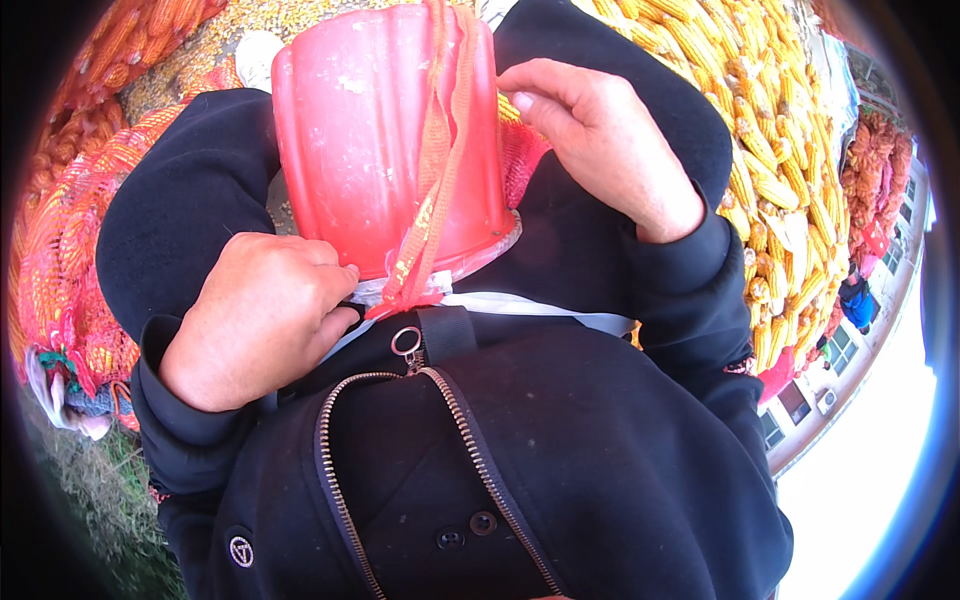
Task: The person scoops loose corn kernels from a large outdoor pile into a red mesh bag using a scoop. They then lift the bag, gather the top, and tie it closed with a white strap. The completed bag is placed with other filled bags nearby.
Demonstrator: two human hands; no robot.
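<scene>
A red plastic bucket-like vessel (360, 142), scuffed, stands between my knees in black trousers. A looped orange woven strap (439, 165) hangs along its side, gathered in a red knot near my waist. My left hand (262, 315) is curled at the vessel's lower left edge, beside a white band (510, 304) across my waist; its fingertips are partly hidden, so I cannot tell whether it grips anything. At the vessel's upper right side is my right hand (607, 139), thumb and forefinger apart, with nothing visible between them. Red mesh (521, 157) shows below that hand.
Husked yellow corn cobs (772, 165) are heaped at my right. Orange mesh sacks of cobs (82, 217) stand at the left. Loose kernels (247, 30) cover the ground ahead. A person in blue (857, 300) and a building (810, 416) appear at the far right.
</scene>
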